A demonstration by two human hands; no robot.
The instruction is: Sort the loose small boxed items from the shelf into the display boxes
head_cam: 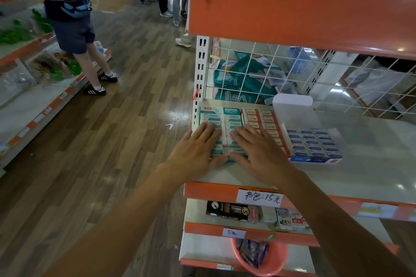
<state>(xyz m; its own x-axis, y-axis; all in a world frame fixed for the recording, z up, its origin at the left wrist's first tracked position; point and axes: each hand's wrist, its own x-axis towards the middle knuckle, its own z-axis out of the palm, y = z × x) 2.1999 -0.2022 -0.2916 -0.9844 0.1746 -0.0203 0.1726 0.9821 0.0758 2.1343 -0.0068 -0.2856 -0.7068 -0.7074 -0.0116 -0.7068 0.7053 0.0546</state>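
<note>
Both hands are laid flat with fingers straight and slightly spread, and nothing is gripped. The left hand [198,148] and the right hand [258,149] are pressed side by side onto the small boxed items [212,119] packed in the teal display box [230,110]. This box is set at the 9 o'clock end of the shelf [371,164]. A red display box [262,120] is placed against it at 3 o'clock, and a blue display box [311,141] is found further toward 3 o'clock.
</note>
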